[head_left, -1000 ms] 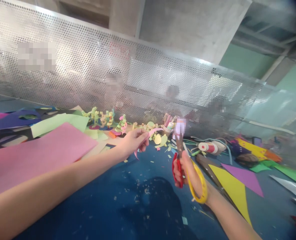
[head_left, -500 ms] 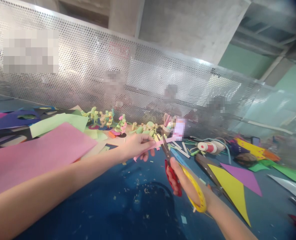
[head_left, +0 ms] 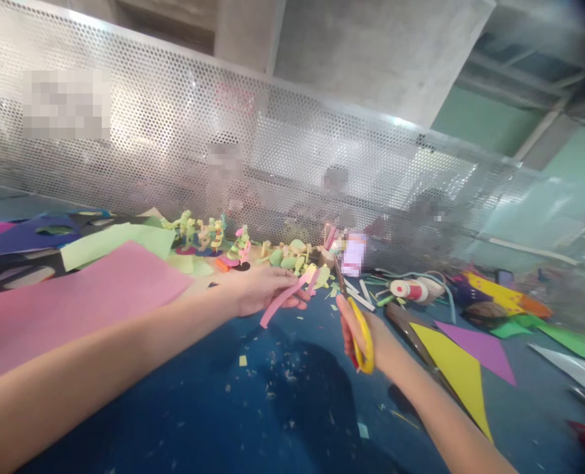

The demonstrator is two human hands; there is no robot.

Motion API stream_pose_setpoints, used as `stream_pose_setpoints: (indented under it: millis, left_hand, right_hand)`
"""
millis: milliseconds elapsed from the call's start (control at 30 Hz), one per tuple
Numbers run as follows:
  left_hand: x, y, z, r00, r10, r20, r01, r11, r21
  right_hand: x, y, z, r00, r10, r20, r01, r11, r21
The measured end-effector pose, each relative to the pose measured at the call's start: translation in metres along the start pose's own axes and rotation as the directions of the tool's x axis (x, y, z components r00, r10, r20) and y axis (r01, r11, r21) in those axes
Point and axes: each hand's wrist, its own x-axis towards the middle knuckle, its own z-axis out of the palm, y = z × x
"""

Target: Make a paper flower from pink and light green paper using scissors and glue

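My left hand [head_left: 260, 291] pinches a narrow pink strip [head_left: 275, 307] between thumb and fingers. One end of the strip hangs toward me over the fingers. A second short pink piece [head_left: 314, 282] shows just beyond the fingertips; whether it is joined to the strip, I cannot tell. My right hand [head_left: 356, 329] grips scissors [head_left: 368, 345] with yellow and red handles, to the right of the strip and apart from it. Their dark blades point away from me and look nearly closed. The red handle is mostly hidden by my fingers.
Pink sheets [head_left: 99, 296] lie left. Small colourful figures [head_left: 213, 237] and green cut-outs [head_left: 295, 253] stand along the back, before a perforated metal screen [head_left: 282, 171]. A phone [head_left: 354, 253], spool [head_left: 408, 289] and yellow sheet [head_left: 458, 365] are right. Scraps dot the blue tabletop [head_left: 213, 401].
The scissors were open across the pink strip; they have come away, closer to shut and turned more upright. The strip's near end now hangs longer, and my left hand has shifted slightly.
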Motion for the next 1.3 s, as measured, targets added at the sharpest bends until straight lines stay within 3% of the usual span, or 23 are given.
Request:
stream_pose_setpoints:
  millis: [167,300,367,467,567,633,800,867,1033,1200,1300]
  left_hand:
    - [-0.002,0.005,0.0,0.999,-0.04,-0.021,0.04,0.999,0.001]
    - [-0.012,0.006,0.004,1.0,0.006,-0.011,-0.005,0.992,0.123]
    - [-0.018,0.006,0.008,0.999,0.027,0.029,-0.032,0.974,0.225]
    - [-0.026,0.004,0.017,0.997,0.02,0.078,-0.047,0.932,0.36]
    - [-0.029,0.001,0.022,0.993,-0.005,0.12,-0.05,0.891,0.451]
    - [-0.032,-0.001,0.02,0.987,-0.032,0.159,-0.049,0.877,0.478]
    - [-0.043,-0.01,0.007,0.986,-0.067,0.153,-0.025,0.848,0.53]
    - [-0.048,-0.015,0.004,0.985,-0.079,0.156,-0.013,0.857,0.515]
    - [-0.057,-0.022,0.004,0.985,-0.098,0.145,0.015,0.87,0.492]
    - [-0.063,-0.015,-0.02,0.963,-0.224,0.152,0.125,0.866,0.484]
    - [-0.066,-0.012,-0.04,0.964,-0.245,0.108,0.163,0.857,0.489]
  right_hand:
    - [0.01,0.015,-0.003,0.999,-0.032,-0.004,0.03,0.962,-0.271]
    - [0.001,0.01,0.001,0.999,-0.023,0.023,0.029,0.942,-0.333]
    - [-0.006,0.001,0.004,0.998,-0.066,-0.02,0.056,0.947,-0.317]
    - [-0.015,-0.017,0.009,0.981,-0.164,-0.107,0.151,0.981,-0.126]
    - [-0.021,-0.029,0.014,0.976,-0.209,0.062,0.192,0.958,0.213]
    - [-0.023,-0.031,0.017,0.959,-0.227,0.171,0.154,0.92,0.36]
    - [-0.025,-0.025,0.021,0.961,-0.105,0.255,-0.063,0.816,0.574]
    - [-0.028,-0.025,0.025,0.933,-0.126,0.337,-0.096,0.816,0.569]
    - [-0.034,-0.027,0.037,0.886,-0.254,0.388,0.047,0.882,0.47]
    - [-0.022,-0.016,0.022,0.964,-0.146,0.221,0.058,0.93,0.363]
    - [-0.015,-0.011,0.006,0.981,-0.082,0.173,0.033,0.963,0.269]
